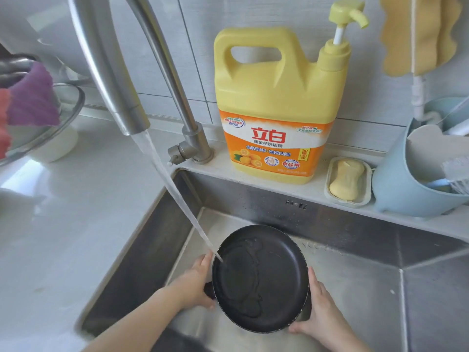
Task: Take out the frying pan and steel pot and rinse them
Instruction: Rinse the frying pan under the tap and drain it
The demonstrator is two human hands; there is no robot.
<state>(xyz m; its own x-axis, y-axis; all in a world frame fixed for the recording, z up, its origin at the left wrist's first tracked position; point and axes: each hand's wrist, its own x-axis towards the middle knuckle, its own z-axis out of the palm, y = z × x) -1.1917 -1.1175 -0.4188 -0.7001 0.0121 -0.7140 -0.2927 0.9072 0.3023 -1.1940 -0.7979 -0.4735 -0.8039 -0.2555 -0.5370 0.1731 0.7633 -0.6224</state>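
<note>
Only the head view here. The round black non-stick frying pan (pixel 260 278) was held over the stainless steel sink (pixel 380 288), tilted a bit, with the stream of tap water (pixel 175 189) hitting its near-left inside. Left hand (pixel 195 285) was closed on the pan's left edge, where a dark stub of handle poked out, mostly hidden. Right hand (pixel 317 311) cupped the right rim, its fingers partly tucked under the pan. The curved steel faucet (pixel 106 67) was cut off up top. Big yellow dish soap jug (pixel 276 105) sat on the back worktop ledge. Couldn't spot the steel pot for sure.
</note>
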